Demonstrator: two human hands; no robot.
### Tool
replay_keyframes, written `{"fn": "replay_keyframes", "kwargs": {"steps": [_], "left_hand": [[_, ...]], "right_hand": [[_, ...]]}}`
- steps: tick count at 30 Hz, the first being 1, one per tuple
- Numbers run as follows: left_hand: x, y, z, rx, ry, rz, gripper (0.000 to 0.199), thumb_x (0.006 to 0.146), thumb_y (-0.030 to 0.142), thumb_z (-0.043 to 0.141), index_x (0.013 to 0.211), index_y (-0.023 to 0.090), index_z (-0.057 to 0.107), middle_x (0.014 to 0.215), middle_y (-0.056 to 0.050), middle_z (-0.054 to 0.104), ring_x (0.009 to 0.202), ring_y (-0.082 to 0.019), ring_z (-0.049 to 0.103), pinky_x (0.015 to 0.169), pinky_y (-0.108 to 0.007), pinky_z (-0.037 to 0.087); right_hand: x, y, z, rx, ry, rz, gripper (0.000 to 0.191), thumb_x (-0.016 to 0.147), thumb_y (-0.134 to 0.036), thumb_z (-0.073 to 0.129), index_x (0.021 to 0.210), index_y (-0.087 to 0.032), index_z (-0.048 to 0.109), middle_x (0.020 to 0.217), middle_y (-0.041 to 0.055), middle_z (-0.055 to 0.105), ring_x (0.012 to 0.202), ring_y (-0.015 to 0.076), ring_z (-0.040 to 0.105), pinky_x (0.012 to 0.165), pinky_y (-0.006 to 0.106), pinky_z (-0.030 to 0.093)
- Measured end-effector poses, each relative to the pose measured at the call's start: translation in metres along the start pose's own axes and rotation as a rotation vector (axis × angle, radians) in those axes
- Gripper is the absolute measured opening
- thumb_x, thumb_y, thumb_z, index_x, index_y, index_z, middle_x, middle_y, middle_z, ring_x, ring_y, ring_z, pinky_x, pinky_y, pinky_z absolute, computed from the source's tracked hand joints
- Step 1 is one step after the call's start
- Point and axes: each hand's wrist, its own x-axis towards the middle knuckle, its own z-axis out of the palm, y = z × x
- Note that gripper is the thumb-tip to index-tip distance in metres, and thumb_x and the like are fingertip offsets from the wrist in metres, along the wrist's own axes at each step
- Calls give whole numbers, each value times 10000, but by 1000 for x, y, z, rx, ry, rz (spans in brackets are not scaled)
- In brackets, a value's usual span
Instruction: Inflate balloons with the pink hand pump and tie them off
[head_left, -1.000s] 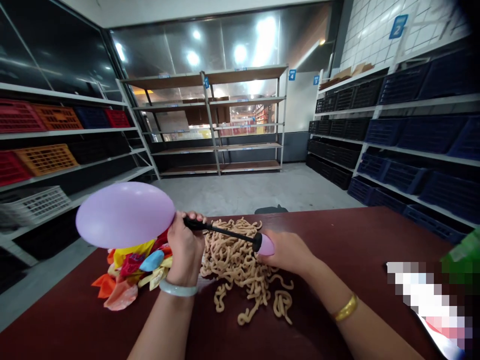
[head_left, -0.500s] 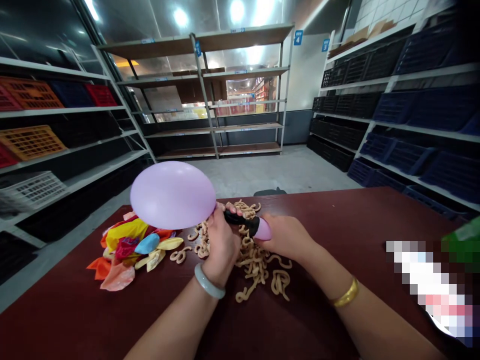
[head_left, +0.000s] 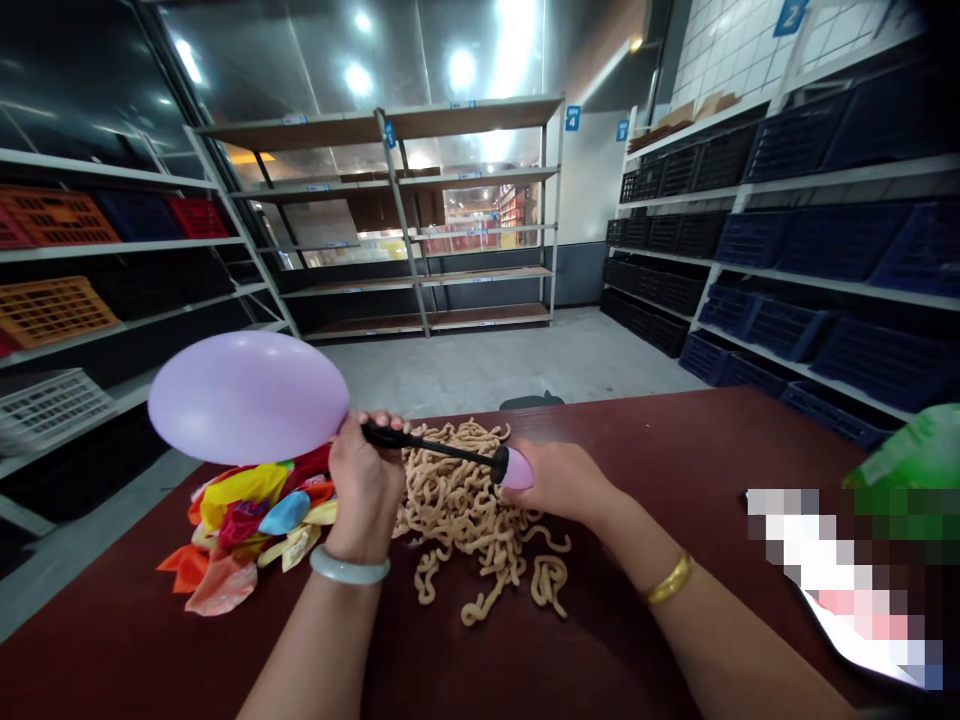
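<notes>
A balloon hand pump (head_left: pixel 450 450) with a thin black rod spans both hands over the table. My left hand (head_left: pixel 367 480), a pale bangle at its wrist, is closed around the pump's black end and the neck of an inflated lilac balloon (head_left: pixel 247 397). My right hand (head_left: pixel 562 482), with a gold bracelet on the wrist, grips the pump's lilac end (head_left: pixel 519 469). The rod shows at length between them. Below the pump lies a heap of curled beige strands (head_left: pixel 457 500). Several limp balloons in mixed colours (head_left: pixel 247 510) lie beneath the inflated one.
The dark red table (head_left: pixel 675 450) carries a pixelated flat item (head_left: pixel 832 570) and a green plastic object (head_left: pixel 907 460) at right. Shelves with dark crates (head_left: pixel 817 245) stand to the right, coloured crates (head_left: pixel 56 310) to the left, and a metal rack (head_left: pixel 420 240) at the back.
My left hand has moved left with the balloon and the pump's black end, so the rod is drawn out. My right hand has stayed nearly in place. The view has tilted up slightly.
</notes>
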Motion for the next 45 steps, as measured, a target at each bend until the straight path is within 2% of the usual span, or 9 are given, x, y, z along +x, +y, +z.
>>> {"fn": "replay_keyframes", "kwargs": {"steps": [3, 6, 13, 18, 24, 29, 35, 39, 45], "left_hand": [[10, 5, -6, -15, 44, 32, 185, 737, 219, 626, 707, 197, 444, 597, 36, 471, 558, -128, 504, 562, -271, 440], [5, -5, -5, -50, 42, 1, 185, 735, 214, 622, 712, 198, 440, 604, 42, 469, 559, -119, 501, 575, -270, 443], [-35, -48, 10, -58, -9, -121, 183, 779, 241, 638, 758, 190, 463, 660, 30, 498, 608, -114, 525, 632, -265, 458], [-60, -61, 23, -33, -51, -146, 147, 818, 246, 613, 765, 184, 491, 675, 18, 508, 620, -113, 522, 644, -258, 462], [-59, -54, 29, -10, -52, -122, 171, 816, 265, 621, 753, 190, 482, 663, 21, 500, 601, -116, 513, 624, -267, 457], [-25, -23, 14, 5, -56, -32, 195, 796, 246, 623, 713, 187, 457, 623, 24, 483, 588, -127, 518, 599, -276, 448], [10, 6, -7, -33, 45, 37, 189, 770, 235, 615, 711, 194, 440, 590, 34, 477, 559, -136, 509, 558, -278, 435], [5, -6, -6, -62, 28, 15, 183, 784, 231, 607, 722, 194, 439, 608, 35, 476, 572, -128, 508, 580, -275, 444], [-30, -42, 10, -60, -14, -90, 159, 793, 220, 608, 751, 191, 458, 648, 28, 491, 604, -122, 518, 615, -270, 454]], "right_hand": [[-1, 5, -2, -31, 15, 2, 395, 743, -529, 580, 1034, -262, 578, 902, 31, 711, 769, 239, 661, 586, 294, 343], [-3, 8, -6, -76, 2, 15, 374, 745, -492, 581, 1030, -251, 580, 883, 41, 709, 755, 242, 660, 593, 297, 349], [-4, 3, -5, -70, -26, 12, 408, 745, -513, 590, 1039, -231, 568, 914, 56, 706, 788, 244, 660, 622, 301, 375], [-3, -6, 3, -21, 10, -9, 414, 751, -507, 577, 1065, -239, 553, 918, 47, 706, 804, 255, 665, 619, 302, 382], [-2, -13, 4, 26, 33, 14, 417, 763, -496, 557, 1107, -260, 548, 906, 36, 708, 784, 250, 670, 594, 299, 365], [0, -8, 0, 31, 4, 4, 440, 747, -559, 572, 1086, -278, 569, 942, 37, 716, 818, 259, 671, 594, 299, 359], [-1, 7, -5, -15, 0, -7, 432, 724, -542, 596, 1055, -265, 577, 928, 33, 715, 791, 248, 668, 579, 292, 342], [-2, 12, -5, -76, 0, 0, 410, 745, -531, 571, 1038, -244, 577, 892, 47, 706, 760, 239, 659, 586, 297, 343], [-3, 5, -3, -79, 11, -19, 398, 744, -516, 574, 1024, -233, 570, 874, 45, 699, 747, 235, 654, 583, 295, 344]]}}
